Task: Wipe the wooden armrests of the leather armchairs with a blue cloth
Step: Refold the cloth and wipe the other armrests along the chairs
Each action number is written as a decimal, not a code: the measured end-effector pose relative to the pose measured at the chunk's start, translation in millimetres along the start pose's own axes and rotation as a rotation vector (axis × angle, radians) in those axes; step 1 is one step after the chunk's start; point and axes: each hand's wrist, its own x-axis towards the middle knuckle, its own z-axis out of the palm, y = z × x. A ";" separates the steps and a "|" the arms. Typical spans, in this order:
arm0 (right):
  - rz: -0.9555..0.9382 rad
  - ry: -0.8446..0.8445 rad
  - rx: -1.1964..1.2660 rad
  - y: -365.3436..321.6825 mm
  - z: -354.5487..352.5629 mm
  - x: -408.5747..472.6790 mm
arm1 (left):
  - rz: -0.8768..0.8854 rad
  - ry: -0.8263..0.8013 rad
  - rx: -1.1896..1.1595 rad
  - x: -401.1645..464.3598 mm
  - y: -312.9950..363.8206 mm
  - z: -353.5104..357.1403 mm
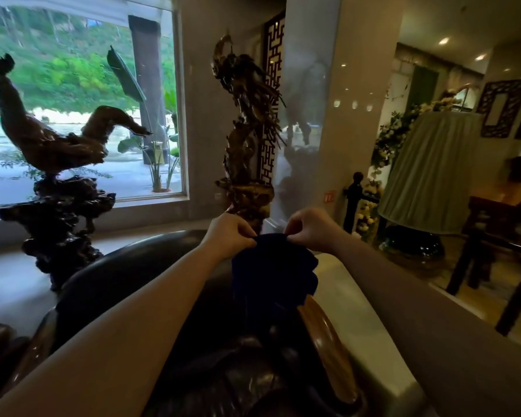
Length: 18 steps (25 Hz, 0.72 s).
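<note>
A dark blue cloth hangs in front of me, held up by its top edge. My left hand pinches the left part of that edge and my right hand pinches the right part, close together. The cloth drapes down over a black leather armchair below my arms. The chair's right wooden armrest is a glossy brown curved rail just below and right of the cloth's lower end. Part of the left wooden armrest shows at the lower left.
A carved wooden rooster stands on a dark root base by the window at left. A tall carved wood sculpture rises behind the chair. At right are a lamp with a green pleated shade and a dark wooden table.
</note>
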 end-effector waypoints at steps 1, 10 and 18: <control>0.013 -0.001 0.012 15.3 -0.6 -3.4 | -0.005 -0.021 -0.003 6.5 3.9 13.8; 0.147 -0.039 0.037 140.3 13.4 26.2 | -0.005 -0.169 -0.038 103.9 -3.1 112.2; 0.216 -0.072 0.028 227.1 26.1 80.2 | -0.058 -0.184 -0.080 186.5 -19.6 172.3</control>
